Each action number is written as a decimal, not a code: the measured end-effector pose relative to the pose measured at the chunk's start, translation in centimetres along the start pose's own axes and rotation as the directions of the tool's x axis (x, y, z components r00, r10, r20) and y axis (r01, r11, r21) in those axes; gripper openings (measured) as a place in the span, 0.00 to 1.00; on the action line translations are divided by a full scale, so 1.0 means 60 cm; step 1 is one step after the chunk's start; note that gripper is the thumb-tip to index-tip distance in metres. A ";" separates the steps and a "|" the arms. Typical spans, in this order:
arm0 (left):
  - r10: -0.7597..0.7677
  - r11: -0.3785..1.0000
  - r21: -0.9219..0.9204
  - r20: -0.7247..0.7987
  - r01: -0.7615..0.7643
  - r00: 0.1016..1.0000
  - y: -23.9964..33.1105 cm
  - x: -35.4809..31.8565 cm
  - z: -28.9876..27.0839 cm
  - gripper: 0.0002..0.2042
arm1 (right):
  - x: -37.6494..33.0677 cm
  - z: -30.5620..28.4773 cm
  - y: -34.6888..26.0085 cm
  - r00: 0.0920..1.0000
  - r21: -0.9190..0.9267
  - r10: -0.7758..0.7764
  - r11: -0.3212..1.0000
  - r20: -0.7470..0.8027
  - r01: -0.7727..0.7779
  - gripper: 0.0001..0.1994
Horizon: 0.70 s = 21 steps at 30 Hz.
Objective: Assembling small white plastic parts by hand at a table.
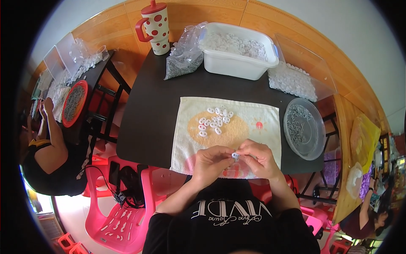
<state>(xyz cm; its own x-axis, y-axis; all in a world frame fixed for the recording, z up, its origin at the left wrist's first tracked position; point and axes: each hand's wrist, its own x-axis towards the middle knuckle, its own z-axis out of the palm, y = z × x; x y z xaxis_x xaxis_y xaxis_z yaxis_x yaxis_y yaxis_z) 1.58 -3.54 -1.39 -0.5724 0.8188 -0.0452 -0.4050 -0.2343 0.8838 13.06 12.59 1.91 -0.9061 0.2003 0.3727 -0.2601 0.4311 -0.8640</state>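
My left hand [210, 164] and my right hand [261, 159] meet over the near edge of a pale printed towel [267, 111]. Pinched between the fingertips of both is a small white plastic piece [235, 155], whose details are too small to make out. Farther up the towel lies a loose cluster of white oval plastic pieces [218, 120], several with two dark holes each. To the right of the towel stands a round clear tub [314, 142], partly filled with small grey metal parts [296, 127].
Along the table's back are a spotted tumbler [160, 36], a plastic bag of grey parts [182, 63], a white tub [237, 67] of white pieces and a clear box [292, 81]. A pink chair [122, 224] stands left. Another person [50, 152] sits at a table with a red tray [86, 91].
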 end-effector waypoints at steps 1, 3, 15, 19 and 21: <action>-0.017 1.000 -0.001 0.007 0.017 1.000 0.000 0.001 -0.001 0.11 | 0.000 -0.001 0.001 1.000 -0.003 -0.013 1.000 0.012 0.013 0.10; -0.034 0.999 -0.002 0.014 0.034 0.999 0.001 0.002 -0.002 0.11 | 0.000 -0.003 0.002 0.999 -0.005 -0.026 1.000 0.022 0.026 0.10; 0.023 0.932 0.360 0.059 -0.042 0.998 0.000 0.010 -0.003 0.09 | -0.019 0.008 0.031 0.999 -0.083 -0.017 0.996 -0.032 0.014 0.15; 0.252 0.672 0.687 0.138 -0.276 0.958 0.005 0.013 0.003 0.09 | -0.018 0.015 0.041 0.999 -0.216 -0.044 0.975 -0.010 0.041 0.14; 0.332 0.537 0.768 0.189 -0.350 0.924 0.006 0.013 0.004 0.09 | -0.014 0.019 0.035 0.999 -0.268 -0.053 0.962 -0.002 0.050 0.13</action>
<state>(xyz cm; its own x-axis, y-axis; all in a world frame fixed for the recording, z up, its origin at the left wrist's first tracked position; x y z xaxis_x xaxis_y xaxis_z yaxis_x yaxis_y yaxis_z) 1.17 -2.85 -0.99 -0.5283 0.7780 0.3400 0.5304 -0.0103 0.8477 12.86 12.32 -0.59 -0.8902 0.1794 0.4187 -0.2064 0.6605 -0.7219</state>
